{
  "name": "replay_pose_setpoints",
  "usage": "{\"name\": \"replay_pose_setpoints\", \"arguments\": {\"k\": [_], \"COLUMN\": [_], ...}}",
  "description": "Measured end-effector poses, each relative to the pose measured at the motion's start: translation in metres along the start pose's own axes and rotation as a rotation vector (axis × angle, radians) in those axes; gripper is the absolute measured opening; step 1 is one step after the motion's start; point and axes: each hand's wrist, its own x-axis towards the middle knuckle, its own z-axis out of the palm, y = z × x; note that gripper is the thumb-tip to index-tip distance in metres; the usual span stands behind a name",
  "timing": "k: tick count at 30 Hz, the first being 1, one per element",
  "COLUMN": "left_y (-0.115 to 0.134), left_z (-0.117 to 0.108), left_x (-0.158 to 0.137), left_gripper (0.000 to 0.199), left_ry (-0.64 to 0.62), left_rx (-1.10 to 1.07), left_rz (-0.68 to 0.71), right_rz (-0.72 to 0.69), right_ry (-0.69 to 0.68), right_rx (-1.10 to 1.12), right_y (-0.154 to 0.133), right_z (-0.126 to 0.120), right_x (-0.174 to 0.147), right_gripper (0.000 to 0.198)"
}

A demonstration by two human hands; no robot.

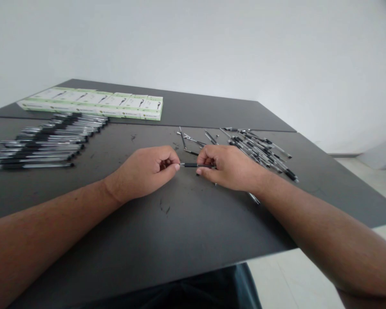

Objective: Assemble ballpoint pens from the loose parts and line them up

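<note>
A pen with a black grip (190, 165) lies level between my two hands, just above the dark table (141, 240). My left hand (151, 171) pinches its left end between thumb and fingertips. The right end sits in the closed fingers of my right hand (225, 166), which hides part of the barrel. Just beyond my right hand are loose pen parts (183, 139), among them thin dark rods. Right beside that hand spreads a jumbled pile of pens (260, 150).
To the left lies a long row of pens (51, 139) with black grips. Behind them, several white and green boxes (99, 103) stand side by side. Small dark marks (164, 207) dot the tabletop. A white wall (193, 47) rises behind the table.
</note>
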Motion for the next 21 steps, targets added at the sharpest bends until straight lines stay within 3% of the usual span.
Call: {"name": "replay_pose_setpoints", "arguments": {"k": [5, 10, 16, 21], "left_y": [0.0002, -0.0008, -0.0004, -0.0002], "left_z": [0.0003, 0.0017, 0.0012, 0.001], "left_x": [0.0002, 0.0002, 0.0004, 0.0004], "left_gripper": [0.022, 0.02, 0.019, 0.02], "left_ry": [0.001, -0.003, -0.002, -0.002], "left_rx": [-0.014, -0.01, -0.009, 0.0], "left_rz": [0.01, 0.008, 0.015, 0.013], "right_rz": [-0.096, -0.011, -0.09, -0.002], "right_ry": [-0.041, -0.01, -0.04, -0.02], "right_rx": [-0.084, 0.015, -0.064, 0.003], "right_y": [0.0, 0.0, -0.0007, -0.0012], "right_z": [-0.0012, -0.0005, -0.001, -0.0011], "right_x": [0.0005, -0.0004, 0.0, -0.0005], "right_gripper": [0.022, 0.014, 0.021, 0.012]}}
